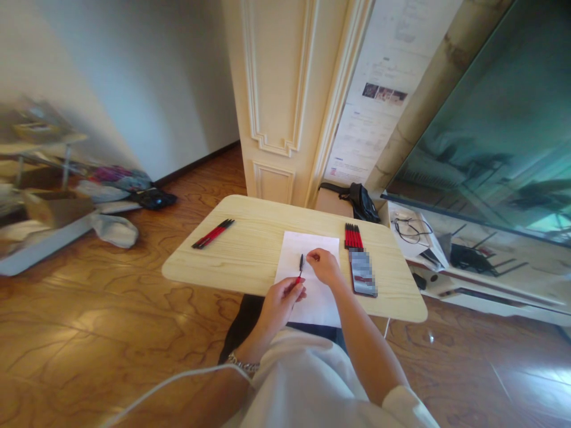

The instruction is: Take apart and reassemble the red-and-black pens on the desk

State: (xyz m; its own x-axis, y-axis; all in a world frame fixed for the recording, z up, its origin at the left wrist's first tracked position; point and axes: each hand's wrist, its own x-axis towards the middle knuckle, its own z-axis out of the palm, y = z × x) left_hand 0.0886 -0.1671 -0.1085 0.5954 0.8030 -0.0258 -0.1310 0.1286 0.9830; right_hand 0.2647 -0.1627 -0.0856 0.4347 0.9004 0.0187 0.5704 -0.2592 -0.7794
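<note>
My left hand [282,298] is closed round a red and black pen [300,268], held upright over a white sheet of paper [312,246]. My right hand [324,265] hovers just right of the pen's tip, fingers pinched together near its black end; what they pinch is too small to make out. The sheet lies on a small light wooden table [250,249]. A row of several red and black pens [353,236] lies right of the sheet. Two or three more pens [213,233] lie at the table's left.
A blurred phone-like object [362,273] lies at the right of the paper. A black bag [363,202] sits behind the table. Clothes and clutter [111,202] lie on the wooden floor at left. A low white cabinet with cables [446,249] stands at right.
</note>
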